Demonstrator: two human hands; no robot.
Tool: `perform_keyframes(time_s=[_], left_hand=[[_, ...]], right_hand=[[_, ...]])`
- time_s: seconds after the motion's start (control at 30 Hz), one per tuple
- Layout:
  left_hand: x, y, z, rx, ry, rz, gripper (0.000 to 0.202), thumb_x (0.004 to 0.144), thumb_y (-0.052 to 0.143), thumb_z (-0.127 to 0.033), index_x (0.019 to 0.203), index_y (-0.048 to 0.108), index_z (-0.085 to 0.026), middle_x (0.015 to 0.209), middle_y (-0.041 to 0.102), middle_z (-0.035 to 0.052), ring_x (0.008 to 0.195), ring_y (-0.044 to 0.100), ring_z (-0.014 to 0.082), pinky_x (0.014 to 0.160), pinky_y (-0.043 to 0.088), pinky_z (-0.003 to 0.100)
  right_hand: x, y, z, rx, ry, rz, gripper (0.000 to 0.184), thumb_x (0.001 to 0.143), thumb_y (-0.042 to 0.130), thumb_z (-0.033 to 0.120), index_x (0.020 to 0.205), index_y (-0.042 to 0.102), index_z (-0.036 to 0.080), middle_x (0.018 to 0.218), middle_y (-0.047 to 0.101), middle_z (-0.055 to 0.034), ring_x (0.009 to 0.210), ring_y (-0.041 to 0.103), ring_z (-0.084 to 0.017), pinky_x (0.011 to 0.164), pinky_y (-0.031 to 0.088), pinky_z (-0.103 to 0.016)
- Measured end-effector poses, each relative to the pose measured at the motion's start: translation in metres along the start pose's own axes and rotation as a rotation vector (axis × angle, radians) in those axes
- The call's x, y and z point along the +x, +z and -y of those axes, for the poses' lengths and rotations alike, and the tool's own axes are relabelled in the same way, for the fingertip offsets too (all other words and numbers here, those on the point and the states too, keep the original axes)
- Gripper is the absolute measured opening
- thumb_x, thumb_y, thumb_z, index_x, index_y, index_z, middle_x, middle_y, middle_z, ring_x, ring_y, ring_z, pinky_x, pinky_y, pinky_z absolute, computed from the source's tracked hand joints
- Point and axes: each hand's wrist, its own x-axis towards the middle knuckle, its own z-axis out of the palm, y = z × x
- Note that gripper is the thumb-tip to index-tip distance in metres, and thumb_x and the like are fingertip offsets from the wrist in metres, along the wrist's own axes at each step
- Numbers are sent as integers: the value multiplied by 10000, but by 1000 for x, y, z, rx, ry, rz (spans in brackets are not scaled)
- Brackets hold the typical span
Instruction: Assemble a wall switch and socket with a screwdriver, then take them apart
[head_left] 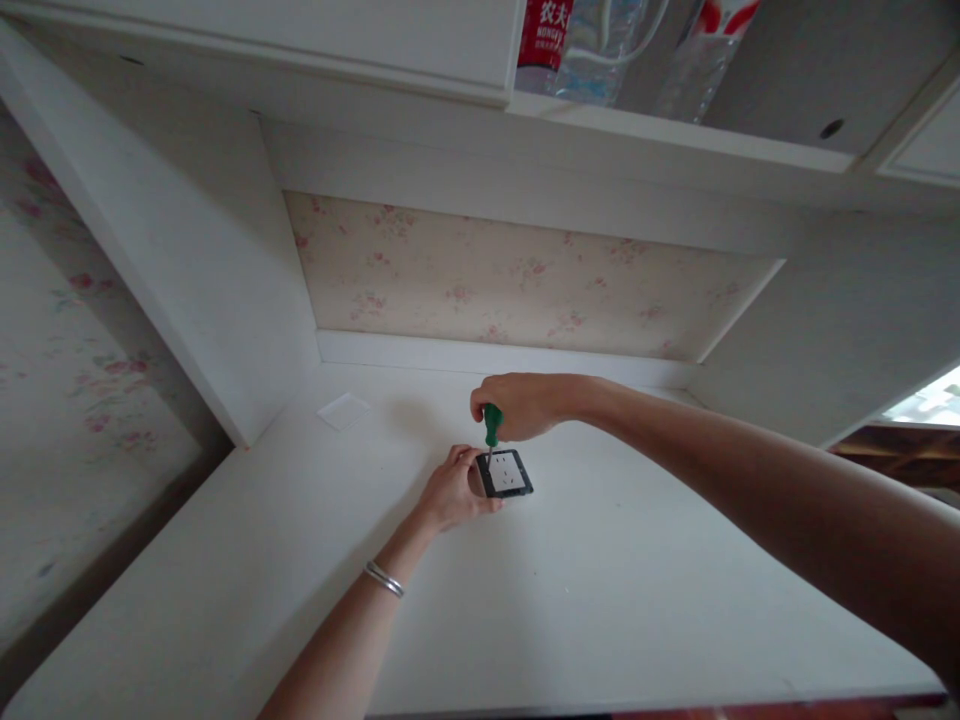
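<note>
A wall socket (507, 472) with a white face and a black frame sits on the white desktop, its slots facing up. My left hand (454, 492) grips the socket's left side, thumb at the near edge and fingers at the far edge. Above it, my right hand (525, 405) is wrapped round the green handle of a screwdriver (492, 424). The screwdriver stands nearly upright, with its tip at the left part of the black frame. Whether a screw is under the tip is too small to tell.
A thin white square plate (344, 411) lies on the desktop (600, 600) at the back left. White side panels (187, 240) enclose the desk. Overhead, a shelf (675, 130) holds plastic bottles (544, 45). Floral wallpaper (487, 270) covers the back.
</note>
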Motion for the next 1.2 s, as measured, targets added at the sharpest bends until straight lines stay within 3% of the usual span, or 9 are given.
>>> perform_keyframes(time_s=[0.13, 0.3, 0.4, 0.47, 0.63, 0.77, 0.93, 1.07, 1.2], left_hand=[[0, 0, -1, 4, -4, -13, 770, 551, 809, -426, 1209, 466, -220, 1185, 469, 55, 1037, 533, 220, 919, 453, 328], [0, 4, 2, -4, -26, -25, 782, 521, 826, -424, 1189, 472, -220, 1176, 466, 52, 1008, 542, 215, 900, 456, 324], [1, 6, 4, -13, -31, -36, 780, 516, 829, -427, 1179, 476, -219, 1164, 468, 56, 990, 548, 215, 875, 465, 322], [1, 7, 6, -26, -31, -37, 772, 509, 834, -423, 1164, 484, -213, 1158, 469, 61, 975, 553, 214, 858, 472, 322], [2, 7, 6, -77, -84, -8, 808, 487, 843, -444, 1167, 477, -207, 1176, 466, 70, 885, 578, 186, 806, 491, 319], [1, 8, 5, -80, -105, -34, 792, 475, 847, -434, 1138, 479, -205, 1165, 472, 67, 882, 576, 187, 799, 485, 316], [1, 8, 6, -67, -76, -44, 796, 470, 845, -459, 1132, 484, -204, 1151, 475, 71, 886, 573, 187, 793, 479, 306], [1, 10, 8, -61, -76, -64, 785, 467, 848, -448, 1116, 484, -196, 1137, 473, 69, 853, 568, 173, 778, 483, 300], [2, 13, 11, -64, -68, -74, 791, 453, 855, -445, 1108, 490, -192, 1122, 474, 66, 875, 560, 184, 795, 480, 306]], right_hand=[[0, -3, 2, -2, 118, 92, 302, 869, 417, 356, 918, 645, 163, 765, 680, -82, 617, 600, -178, 573, 396, -277], [1, -2, 2, -46, 3, 39, 318, 709, 580, 214, 1021, 631, 176, 1006, 661, -106, 820, 611, -205, 599, 396, -246], [2, -1, 3, -51, 102, 59, 268, 809, 503, 348, 934, 649, 161, 843, 680, -105, 717, 617, -210, 580, 392, -270], [1, -1, 3, -33, 129, 74, 294, 863, 415, 316, 905, 653, 149, 774, 680, -102, 683, 619, -203, 586, 393, -276], [-5, -4, 6, -18, 26, 21, 294, 728, 575, 216, 1015, 625, 174, 1000, 673, -102, 857, 616, -212, 634, 400, -251], [-7, -6, 9, -9, 142, 86, 308, 872, 407, 333, 913, 653, 152, 698, 682, -79, 642, 619, -192, 597, 397, -276], [-7, -1, 5, -23, 51, -37, 280, 727, 556, 223, 993, 643, 208, 1022, 673, -78, 852, 618, -208, 617, 400, -252], [-4, 5, 1, -37, 118, -48, 268, 824, 481, 374, 913, 655, 191, 894, 689, -90, 781, 621, -219, 606, 404, -277], [-3, 8, -1, -33, 37, -100, 245, 768, 495, 211, 960, 645, 187, 1001, 673, -89, 876, 613, -212, 659, 406, -263]])
